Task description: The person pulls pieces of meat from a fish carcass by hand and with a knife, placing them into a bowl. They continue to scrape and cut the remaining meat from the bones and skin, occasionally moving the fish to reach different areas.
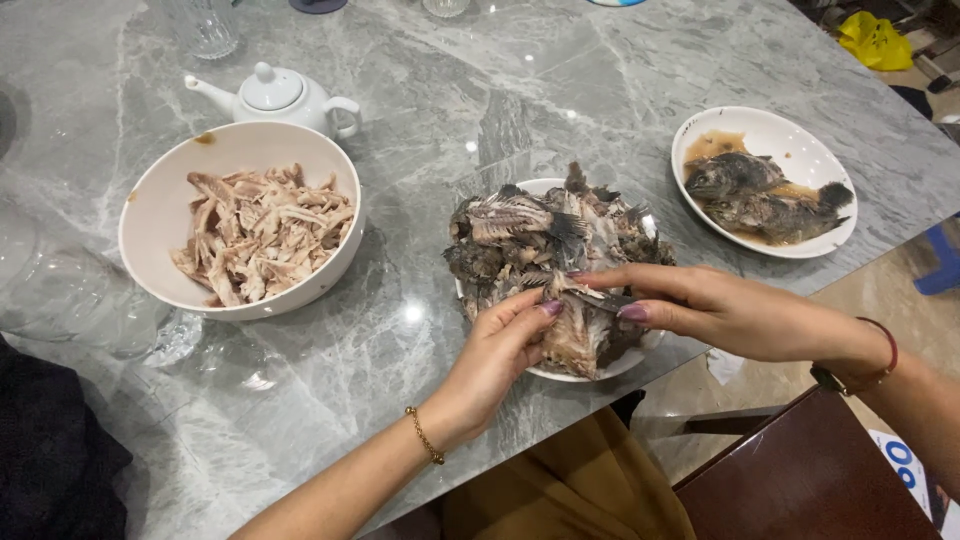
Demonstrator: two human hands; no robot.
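Note:
A white plate (600, 370) near the table's front edge carries a heap of fish skin, fins and bones (530, 235). My left hand (495, 360) pinches a piece of fish carcass (580, 335) at the plate's near side. My right hand (700, 305) comes in from the right, its fingers closed on the same piece from above. A white bowl (165, 195) on the left holds shredded pale fish meat (260, 235). An oval white dish (800, 135) at the right holds two whole cooked dark fish (760, 200) in brown sauce.
A white teapot (280, 95) stands behind the bowl. Clear drinking glasses (205, 25) stand at the far edge and another clear glass (80, 300) at the left. The grey marble table (420, 110) ends just below the plate. A dark brown chair (800, 480) stands at the lower right.

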